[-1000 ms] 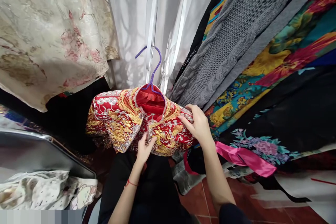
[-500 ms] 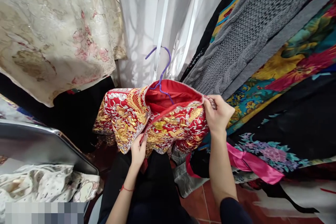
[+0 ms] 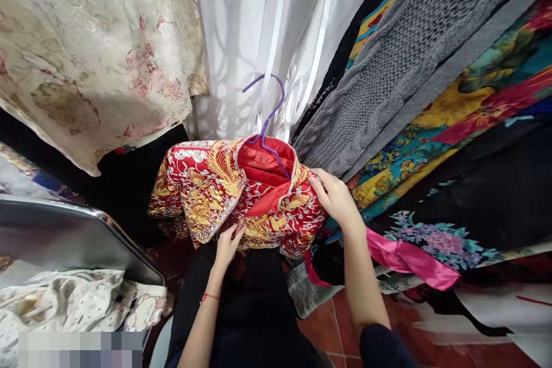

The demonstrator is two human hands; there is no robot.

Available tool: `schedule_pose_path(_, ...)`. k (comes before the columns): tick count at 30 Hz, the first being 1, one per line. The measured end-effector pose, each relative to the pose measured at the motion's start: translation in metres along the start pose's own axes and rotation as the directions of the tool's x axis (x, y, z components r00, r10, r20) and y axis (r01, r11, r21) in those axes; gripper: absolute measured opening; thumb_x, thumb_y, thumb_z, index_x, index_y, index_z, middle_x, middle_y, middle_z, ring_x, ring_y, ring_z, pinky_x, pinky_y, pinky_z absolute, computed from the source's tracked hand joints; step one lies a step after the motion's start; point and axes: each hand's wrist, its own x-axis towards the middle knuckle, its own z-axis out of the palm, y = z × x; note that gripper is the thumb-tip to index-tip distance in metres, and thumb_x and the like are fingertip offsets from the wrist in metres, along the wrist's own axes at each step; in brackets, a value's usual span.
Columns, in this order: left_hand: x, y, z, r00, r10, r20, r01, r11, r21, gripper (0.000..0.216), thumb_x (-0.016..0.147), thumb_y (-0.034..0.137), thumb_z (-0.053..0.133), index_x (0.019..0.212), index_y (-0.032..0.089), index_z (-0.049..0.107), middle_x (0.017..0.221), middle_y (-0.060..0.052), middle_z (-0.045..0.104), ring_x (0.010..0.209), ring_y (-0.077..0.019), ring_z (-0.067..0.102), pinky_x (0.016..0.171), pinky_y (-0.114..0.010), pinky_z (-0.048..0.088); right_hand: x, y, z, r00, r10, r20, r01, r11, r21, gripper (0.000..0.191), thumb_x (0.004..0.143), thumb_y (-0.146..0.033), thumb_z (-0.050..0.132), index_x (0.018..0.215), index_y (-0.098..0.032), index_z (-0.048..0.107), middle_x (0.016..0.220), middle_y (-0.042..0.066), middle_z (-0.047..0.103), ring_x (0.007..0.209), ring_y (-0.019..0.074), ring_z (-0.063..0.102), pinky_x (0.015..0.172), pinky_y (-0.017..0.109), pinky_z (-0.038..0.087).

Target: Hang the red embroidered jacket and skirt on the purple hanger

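Observation:
A red jacket [image 3: 207,184] with gold and silver embroidery hangs on a purple hanger [image 3: 268,126], its front partly open. The red lining and a small size label [image 3: 261,158] show inside the collar. My left hand [image 3: 228,246] pinches the front edge of the jacket low in the middle. Over the jacket's shoulder on the right lies my right hand [image 3: 334,194], thumb on the front of the cloth and fingers behind it, partly hidden. The hanger's hook sits beside white ribbons [image 3: 273,29] in front of a white curtain.
Cream floral cloth [image 3: 142,69] hangs at the upper left. A grey knit garment [image 3: 388,63] and colourful floral garments [image 3: 457,121] hang on the right. At the lower left stands a metal-framed chair [image 3: 101,218] beside white spotted cloth [image 3: 73,299].
My right hand has moved left and slightly down from the collar edge to the shoulder. The jacket's right side now sits on the hanger, with the collar narrower and the label showing.

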Motion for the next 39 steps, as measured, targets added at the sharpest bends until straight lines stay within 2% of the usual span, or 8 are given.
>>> schedule_pose_path(5,-0.007,-0.01,0.012,0.954,0.036,0.297,-0.021,0.998,-0.053,0.048,0.08,0.063,0.059,0.076,0.016,0.065,0.071,-0.001,0.063,0.068,-0.0154,0.056,0.069,-0.025,0.046,-0.008,-0.018,0.006,0.95,-0.23,-0.213,0.213,0.972,-0.103,0.04,0.096,-0.044,0.055,0.128,-0.019,0.051,0.118,0.014,0.067,0.108,0.0269,0.063,0.093,0.041,0.045)
schedule_pose_path(12,-0.012,0.001,0.02,0.937,0.033,0.348,-0.029,0.999,-0.019,0.05,0.088,0.06,0.048,0.065,0.017,0.058,0.066,-0.001,0.06,0.068,-0.0169,0.055,0.07,-0.027,0.046,0.007,-0.02,0.026,0.861,-0.372,-0.347,0.289,0.919,-0.267,0.019,0.099,-0.018,0.044,0.108,-0.021,0.06,0.089,0.008,0.07,0.077,0.0196,0.06,0.07,0.033,0.042)
schedule_pose_path(18,-0.019,0.069,-0.036,0.897,0.025,0.442,-0.077,0.992,0.1,0.032,0.086,0.051,0.06,0.091,0.021,0.07,0.081,-0.002,0.072,0.078,-0.0199,0.066,0.076,-0.028,0.051,-0.001,-0.017,0.023,0.861,-0.432,-0.267,0.366,0.893,-0.261,0.056,0.093,-0.052,0.057,0.135,-0.016,0.046,0.111,0.016,0.066,0.099,0.0281,0.062,0.082,0.041,0.048)
schedule_pose_path(22,0.0,0.148,-0.113,0.916,0.393,0.086,-0.398,0.915,0.063,0.026,0.096,0.038,0.052,0.11,0.024,0.069,0.103,-0.004,0.075,0.094,-0.0181,0.069,0.09,-0.03,0.052,-0.003,-0.025,0.015,0.818,-0.541,-0.195,0.467,0.822,-0.325,0.063,0.088,-0.048,0.066,0.142,-0.028,0.042,0.141,0.02,0.049,0.123,0.0332,0.055,0.092,0.049,0.048)
schedule_pose_path(25,0.043,0.186,-0.168,0.704,0.667,-0.245,-0.533,0.724,0.437,0.033,0.088,0.036,0.065,0.118,0.022,0.065,0.125,-0.01,0.067,0.12,-0.0257,0.059,0.107,-0.043,0.043,0.005,-0.037,0.007,0.814,-0.563,-0.141,0.506,0.808,-0.303,0.045,0.089,-0.037,0.067,0.131,-0.03,0.054,0.15,0.019,0.042,0.133,0.034,0.048,0.096,0.05,0.048)
schedule_pose_path(30,0.107,0.175,-0.206,0.738,0.672,0.068,-0.59,0.592,0.549,0.03,0.095,0.043,0.054,0.108,0.021,0.069,0.111,-0.008,0.073,0.102,-0.0221,0.066,0.095,-0.036,0.047,0.02,-0.042,0.008,0.81,-0.555,-0.191,0.531,0.831,-0.166,0.007,0.097,-0.023,0.056,0.102,-0.023,0.061,0.13,0.016,0.061,0.116,0.0243,0.06,0.089,0.041,0.051)
schedule_pose_path(36,0.082,0.171,-0.204,0.663,0.743,-0.093,-0.555,0.571,0.604,0.034,0.097,0.044,0.05,0.088,0.019,0.072,0.077,-0.005,0.072,0.069,-0.0161,0.062,0.07,-0.027,0.045,0.034,-0.039,-0.001,0.882,-0.307,-0.357,0.38,0.912,0.153,0.012,0.101,-0.026,0.045,0.094,-0.023,0.055,0.093,0.006,0.066,0.089,0.0187,0.064,0.08,0.033,0.051)
schedule_pose_path(39,0.076,0.179,-0.213,0.733,0.665,-0.142,-0.484,0.657,0.578,0.034,0.096,0.047,0.051,0.092,0.02,0.072,0.082,-0.003,0.072,0.07,-0.0142,0.062,0.07,-0.024,0.043,0.045,-0.044,-0.007,0.903,-0.19,-0.385,0.294,0.928,0.23,0.016,0.101,-0.032,0.044,0.091,-0.023,0.053,0.084,0.003,0.062,0.078,0.0167,0.06,0.076,0.03,0.049)
